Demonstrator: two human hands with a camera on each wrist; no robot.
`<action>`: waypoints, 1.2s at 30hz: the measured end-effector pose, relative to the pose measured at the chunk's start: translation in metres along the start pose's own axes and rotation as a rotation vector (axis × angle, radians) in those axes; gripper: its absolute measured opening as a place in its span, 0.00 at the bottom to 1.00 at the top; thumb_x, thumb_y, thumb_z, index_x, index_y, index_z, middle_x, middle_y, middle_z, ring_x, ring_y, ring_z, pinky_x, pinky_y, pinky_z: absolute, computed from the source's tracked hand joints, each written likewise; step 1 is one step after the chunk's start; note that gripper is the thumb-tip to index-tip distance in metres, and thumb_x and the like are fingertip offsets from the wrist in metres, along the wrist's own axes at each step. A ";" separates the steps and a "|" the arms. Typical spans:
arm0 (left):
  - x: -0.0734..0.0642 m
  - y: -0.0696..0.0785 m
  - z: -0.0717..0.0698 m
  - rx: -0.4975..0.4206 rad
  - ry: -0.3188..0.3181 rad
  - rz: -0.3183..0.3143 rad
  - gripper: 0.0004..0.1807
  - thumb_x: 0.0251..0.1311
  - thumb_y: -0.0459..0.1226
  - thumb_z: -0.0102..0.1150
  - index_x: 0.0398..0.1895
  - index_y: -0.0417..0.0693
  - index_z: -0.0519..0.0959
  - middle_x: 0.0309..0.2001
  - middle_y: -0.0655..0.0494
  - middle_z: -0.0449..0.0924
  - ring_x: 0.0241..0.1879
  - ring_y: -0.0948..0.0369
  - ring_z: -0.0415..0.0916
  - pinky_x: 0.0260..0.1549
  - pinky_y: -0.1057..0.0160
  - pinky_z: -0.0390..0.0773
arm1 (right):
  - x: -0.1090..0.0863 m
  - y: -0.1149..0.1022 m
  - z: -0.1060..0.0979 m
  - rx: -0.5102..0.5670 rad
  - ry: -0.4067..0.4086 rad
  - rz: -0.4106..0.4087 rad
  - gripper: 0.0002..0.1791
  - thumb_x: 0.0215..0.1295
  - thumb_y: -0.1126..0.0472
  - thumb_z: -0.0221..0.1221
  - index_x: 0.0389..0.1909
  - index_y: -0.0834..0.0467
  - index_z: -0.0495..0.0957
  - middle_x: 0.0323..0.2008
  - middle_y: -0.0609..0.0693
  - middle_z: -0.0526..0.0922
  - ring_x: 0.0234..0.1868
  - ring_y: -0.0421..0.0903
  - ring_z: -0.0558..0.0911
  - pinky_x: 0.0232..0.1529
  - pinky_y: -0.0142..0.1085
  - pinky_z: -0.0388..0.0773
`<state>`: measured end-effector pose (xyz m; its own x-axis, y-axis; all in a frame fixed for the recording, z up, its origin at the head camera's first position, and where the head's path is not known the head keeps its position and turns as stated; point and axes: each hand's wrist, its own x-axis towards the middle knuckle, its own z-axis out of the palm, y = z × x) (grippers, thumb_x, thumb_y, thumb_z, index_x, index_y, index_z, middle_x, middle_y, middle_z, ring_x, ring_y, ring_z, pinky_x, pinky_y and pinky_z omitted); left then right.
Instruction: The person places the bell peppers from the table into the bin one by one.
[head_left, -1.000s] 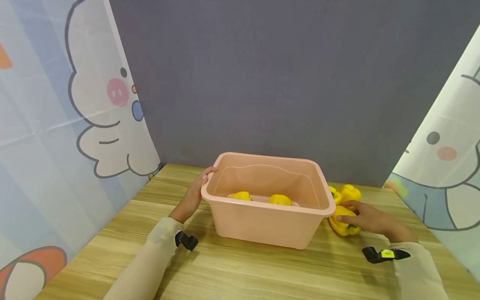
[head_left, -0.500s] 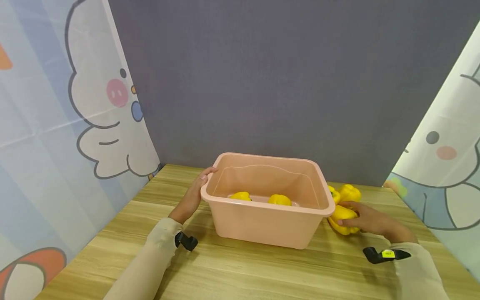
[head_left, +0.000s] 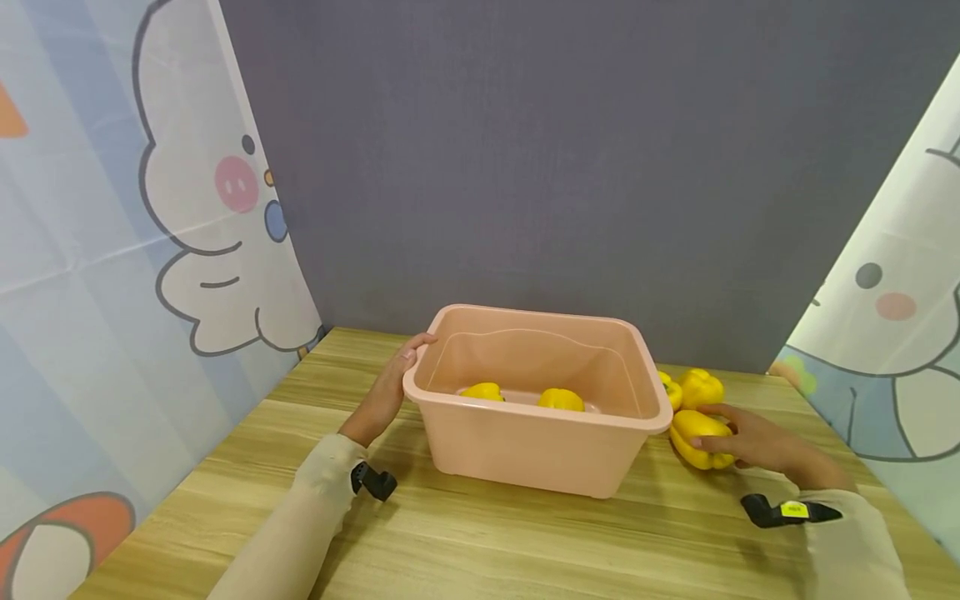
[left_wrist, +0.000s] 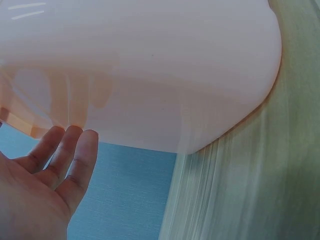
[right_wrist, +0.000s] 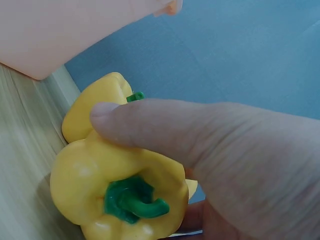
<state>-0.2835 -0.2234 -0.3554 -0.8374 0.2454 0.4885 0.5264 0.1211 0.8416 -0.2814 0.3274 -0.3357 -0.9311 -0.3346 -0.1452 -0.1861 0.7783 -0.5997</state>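
Note:
A yellow bell pepper (head_left: 696, 440) with a green stem lies on its side right of the bin. My right hand (head_left: 765, 442) holds it, thumb across its near side and the other fingers around the far side. In the right wrist view the pepper's stem end (right_wrist: 132, 197) faces the camera. My left hand (head_left: 386, 396) rests against the left end of a pink plastic bin (head_left: 517, 446), fingertips at its rim. The left wrist view shows nearly straight fingers (left_wrist: 80, 160) touching the bin's outer wall. Two yellow peppers (head_left: 560, 400) sit inside the bin.
Two more yellow bell peppers (head_left: 701, 387) stand behind the held one, one partly hidden by the bin. The wooden table (head_left: 480, 542) ends at a dark grey panel (head_left: 525, 167). Cartoon-printed curtains (head_left: 75, 275) flank both sides.
My right hand has closed more around the pepper and shifted slightly right with it, away from the bin. The left hand and the bin have stayed in place.

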 end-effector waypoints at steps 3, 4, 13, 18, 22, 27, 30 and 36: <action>-0.001 0.000 0.000 -0.009 -0.002 0.001 0.30 0.79 0.53 0.27 0.73 0.46 0.62 0.75 0.49 0.56 0.70 0.50 0.58 0.62 0.48 0.63 | 0.001 0.002 0.000 -0.004 -0.001 0.007 0.47 0.68 0.45 0.61 0.70 0.76 0.53 0.60 0.82 0.65 0.53 0.65 0.77 0.40 0.50 0.82; -0.001 0.000 0.000 -0.013 -0.004 0.002 0.30 0.79 0.53 0.27 0.73 0.45 0.62 0.75 0.49 0.56 0.70 0.50 0.57 0.62 0.47 0.63 | 0.001 0.002 -0.001 -0.006 -0.001 0.010 0.48 0.68 0.44 0.61 0.70 0.76 0.53 0.60 0.82 0.65 0.53 0.64 0.77 0.40 0.50 0.82; -0.001 -0.001 0.000 -0.016 -0.007 0.003 0.31 0.79 0.54 0.28 0.73 0.46 0.62 0.75 0.49 0.56 0.69 0.49 0.58 0.61 0.49 0.64 | 0.000 0.006 -0.003 -0.016 0.002 0.027 0.47 0.70 0.44 0.59 0.71 0.75 0.52 0.61 0.82 0.64 0.53 0.65 0.77 0.41 0.49 0.82; -0.001 -0.001 -0.001 -0.011 -0.012 0.001 0.30 0.80 0.52 0.27 0.73 0.45 0.61 0.75 0.48 0.56 0.69 0.49 0.58 0.60 0.55 0.65 | 0.001 0.006 -0.004 -0.010 -0.002 0.021 0.47 0.71 0.44 0.58 0.71 0.76 0.52 0.61 0.82 0.64 0.53 0.65 0.77 0.41 0.49 0.82; -0.001 -0.001 -0.002 -0.013 -0.009 -0.001 0.30 0.80 0.53 0.27 0.73 0.45 0.62 0.75 0.49 0.56 0.70 0.50 0.57 0.61 0.54 0.65 | 0.001 0.007 -0.003 -0.006 -0.004 0.018 0.46 0.71 0.44 0.57 0.71 0.76 0.51 0.62 0.83 0.62 0.54 0.66 0.77 0.42 0.50 0.82; -0.001 0.000 -0.002 -0.012 -0.015 0.003 0.31 0.79 0.54 0.27 0.73 0.45 0.62 0.75 0.49 0.56 0.70 0.50 0.57 0.61 0.51 0.64 | 0.001 0.006 -0.003 -0.003 0.000 0.019 0.46 0.72 0.44 0.57 0.71 0.76 0.51 0.62 0.83 0.61 0.54 0.66 0.77 0.42 0.50 0.82; 0.000 0.000 -0.001 -0.017 -0.018 0.007 0.31 0.79 0.54 0.27 0.73 0.45 0.62 0.75 0.49 0.56 0.70 0.50 0.57 0.61 0.51 0.64 | 0.000 0.006 -0.003 0.002 0.003 0.019 0.46 0.72 0.45 0.57 0.72 0.76 0.51 0.62 0.83 0.61 0.54 0.65 0.77 0.42 0.49 0.82; 0.002 0.000 -0.001 -0.028 -0.012 0.010 0.31 0.79 0.54 0.28 0.73 0.46 0.62 0.75 0.50 0.56 0.69 0.51 0.58 0.60 0.57 0.66 | -0.002 0.005 -0.004 0.005 0.004 0.025 0.46 0.72 0.44 0.56 0.72 0.76 0.51 0.63 0.83 0.61 0.54 0.65 0.77 0.42 0.49 0.82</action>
<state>-0.2851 -0.2238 -0.3548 -0.8303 0.2580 0.4941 0.5302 0.0919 0.8429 -0.2819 0.3343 -0.3354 -0.9367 -0.3129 -0.1571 -0.1613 0.7839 -0.5996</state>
